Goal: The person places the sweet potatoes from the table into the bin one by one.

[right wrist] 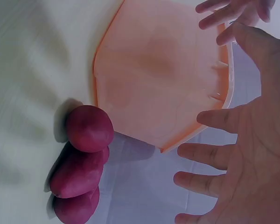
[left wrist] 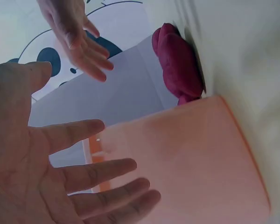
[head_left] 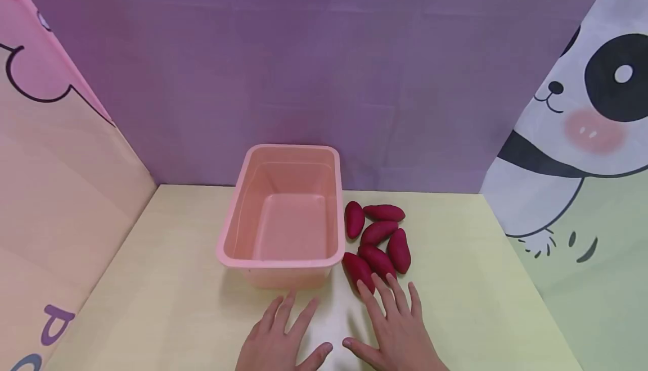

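Note:
In the head view my left hand [head_left: 277, 334] hovers before the near side of a pink plastic bin [head_left: 283, 263], its fingers spread and holding nothing. My right hand [head_left: 397, 329] is beside it, also spread, with fingertips overlapping the nearest of several dark red sweet potatoes [head_left: 358, 271]. These lie in a loose cluster along the bin's right side. The bin's floor shows bare. The left wrist view has the left palm [left wrist: 23, 163] near the bin wall [left wrist: 186, 158]. In the right wrist view, the right palm [right wrist: 256, 158] faces the sweet potatoes [right wrist: 89, 128] across a gap.
A pale yellow table [head_left: 167, 281] carries everything. Behind it rises a purple cloth wall [head_left: 324, 78]. A cartoon-printed panel [head_left: 76, 191] stands at the left side, and a panda-printed one [head_left: 582, 202] at the right.

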The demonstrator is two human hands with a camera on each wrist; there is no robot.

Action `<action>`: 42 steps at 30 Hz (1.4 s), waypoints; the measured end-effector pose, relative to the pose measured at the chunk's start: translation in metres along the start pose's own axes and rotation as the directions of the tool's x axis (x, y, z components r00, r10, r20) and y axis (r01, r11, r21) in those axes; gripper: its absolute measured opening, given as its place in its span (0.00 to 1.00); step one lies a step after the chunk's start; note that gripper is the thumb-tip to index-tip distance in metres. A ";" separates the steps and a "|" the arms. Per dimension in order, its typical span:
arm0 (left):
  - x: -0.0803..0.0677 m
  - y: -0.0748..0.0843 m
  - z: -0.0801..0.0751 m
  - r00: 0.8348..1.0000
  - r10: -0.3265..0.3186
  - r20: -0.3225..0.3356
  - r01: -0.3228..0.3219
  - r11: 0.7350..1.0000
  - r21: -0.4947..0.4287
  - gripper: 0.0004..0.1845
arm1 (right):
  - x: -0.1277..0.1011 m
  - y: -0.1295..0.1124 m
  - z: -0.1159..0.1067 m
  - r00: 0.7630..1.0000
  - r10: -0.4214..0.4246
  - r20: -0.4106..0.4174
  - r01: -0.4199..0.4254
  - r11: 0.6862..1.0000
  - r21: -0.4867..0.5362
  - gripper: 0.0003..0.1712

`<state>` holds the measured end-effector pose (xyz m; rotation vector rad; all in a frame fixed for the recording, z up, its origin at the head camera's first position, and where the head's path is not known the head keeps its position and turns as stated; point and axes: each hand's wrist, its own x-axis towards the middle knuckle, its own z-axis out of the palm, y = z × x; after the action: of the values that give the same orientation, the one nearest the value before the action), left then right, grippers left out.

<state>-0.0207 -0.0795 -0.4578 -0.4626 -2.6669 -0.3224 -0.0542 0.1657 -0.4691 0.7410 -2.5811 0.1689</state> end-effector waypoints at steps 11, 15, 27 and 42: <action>0.017 -0.026 -0.022 0.956 -0.011 -0.294 -0.045 0.982 -0.183 0.30 | 0.006 0.016 -0.008 0.994 0.106 0.029 -0.107 0.994 0.031 0.47; 0.028 -0.041 -0.037 0.941 -0.017 -0.337 -0.079 0.960 -0.270 0.22 | 0.010 0.027 -0.013 0.987 0.153 0.049 -0.154 0.988 0.023 0.47; 0.050 -0.100 -0.058 0.885 -0.222 -0.410 0.063 0.928 -0.367 0.16 | 0.021 0.074 -0.006 0.964 0.262 -0.045 -0.254 0.957 0.141 0.42; 0.051 -0.135 -0.044 0.814 -0.573 0.095 0.414 0.459 -0.786 0.19 | 0.035 0.113 0.032 0.790 0.553 0.264 -0.608 0.653 0.450 0.31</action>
<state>-0.0988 -0.2027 -0.4176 0.1679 -2.2662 -1.6774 -0.1524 0.2373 -0.4813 0.0218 -2.8087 1.0940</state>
